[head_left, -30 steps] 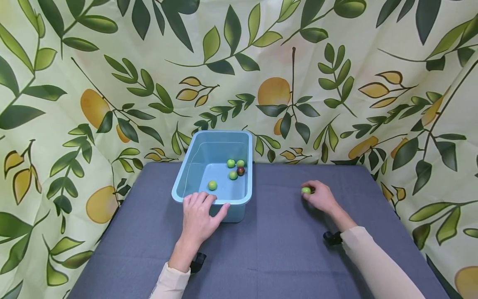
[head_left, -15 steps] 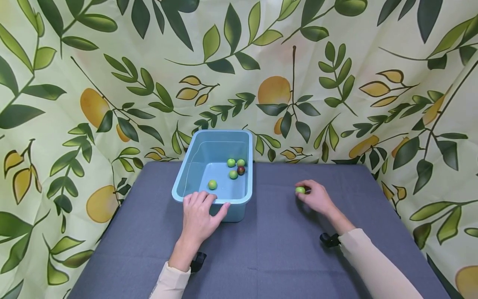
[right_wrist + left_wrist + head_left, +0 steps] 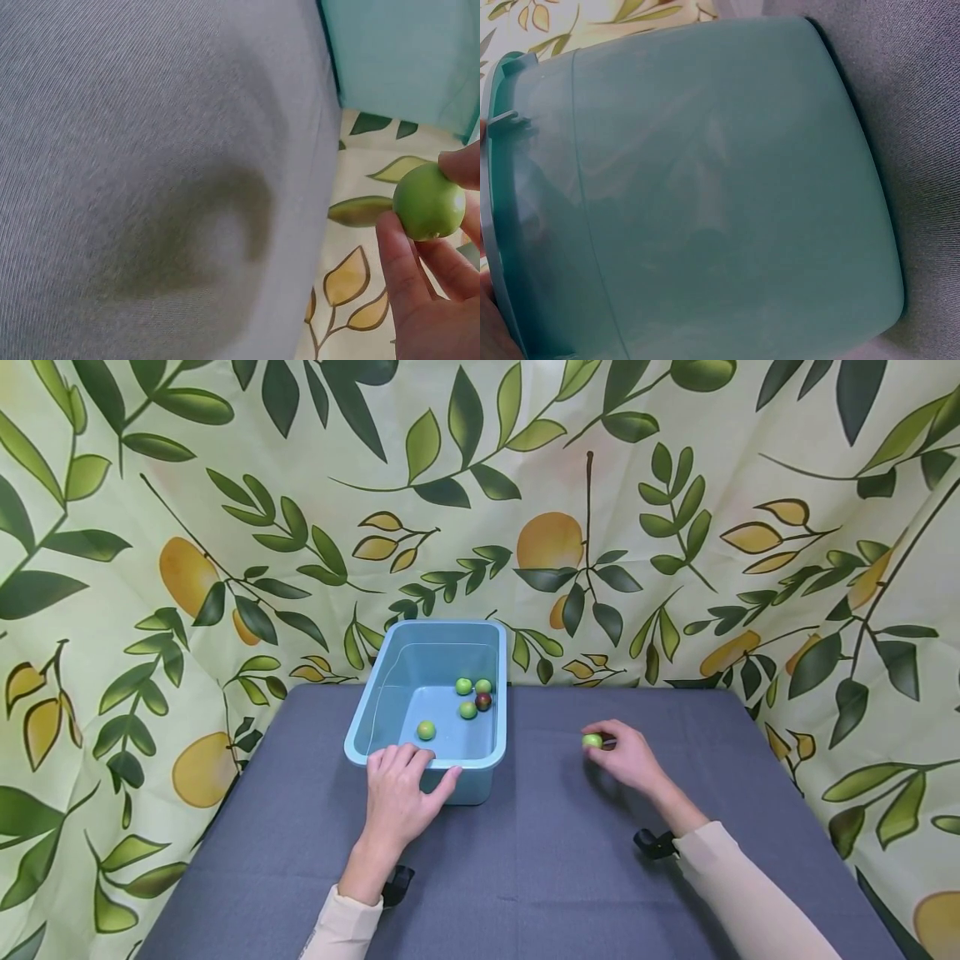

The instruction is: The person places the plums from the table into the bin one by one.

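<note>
My right hand (image 3: 624, 755) holds a small round green fruit (image 3: 592, 741) between thumb and fingertips, over the table to the right of the blue plastic bin (image 3: 498, 727). In the right wrist view the smooth green fruit (image 3: 429, 202) is pinched at its sides, its shadow falling on the cloth. My left hand (image 3: 403, 797) grips the bin's near rim, fingers over the edge and thumb toward the right. Inside lie several green fruits (image 3: 426, 730) and one dark red fruit (image 3: 483, 702). The left wrist view is mostly the bin's outer wall (image 3: 720, 187), with fingers at its left edge.
A dark grey-blue cloth (image 3: 525, 860) covers the table. Behind it and along both sides hangs a curtain (image 3: 450, 527) printed with leaves and oranges. The bin stands toward the back, left of the table's middle. A black wrist camera (image 3: 655, 843) sits below my right wrist.
My right hand has moved a short way left toward the bin with the green fruit in its fingers. My left hand and the bin have stayed in place.
</note>
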Action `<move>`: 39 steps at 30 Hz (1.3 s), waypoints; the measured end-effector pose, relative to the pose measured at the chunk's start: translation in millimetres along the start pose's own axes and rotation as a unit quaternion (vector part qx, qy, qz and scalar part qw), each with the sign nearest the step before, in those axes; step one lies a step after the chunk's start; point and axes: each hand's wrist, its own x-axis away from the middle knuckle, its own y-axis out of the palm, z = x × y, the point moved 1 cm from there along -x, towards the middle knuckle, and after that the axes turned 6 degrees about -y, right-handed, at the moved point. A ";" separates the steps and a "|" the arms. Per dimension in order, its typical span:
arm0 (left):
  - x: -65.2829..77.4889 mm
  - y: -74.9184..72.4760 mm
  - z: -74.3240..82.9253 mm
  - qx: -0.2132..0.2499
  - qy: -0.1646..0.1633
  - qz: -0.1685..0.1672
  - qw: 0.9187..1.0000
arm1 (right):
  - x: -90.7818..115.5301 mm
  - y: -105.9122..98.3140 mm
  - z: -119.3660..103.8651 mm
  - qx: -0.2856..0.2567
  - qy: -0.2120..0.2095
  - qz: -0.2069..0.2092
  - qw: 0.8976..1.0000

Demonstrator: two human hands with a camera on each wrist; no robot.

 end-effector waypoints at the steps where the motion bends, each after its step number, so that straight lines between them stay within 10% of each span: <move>1: 0.2 0.3 -0.1 0.000 -0.001 -0.001 1.000 | 0.1 0.3 -1.3 -0.003 -0.001 0.000 1.000; 39: -0.5 -0.7 1.2 -0.004 -0.003 -0.008 1.000 | -9.1 -0.2 -64.1 -0.072 -0.056 -0.015 0.996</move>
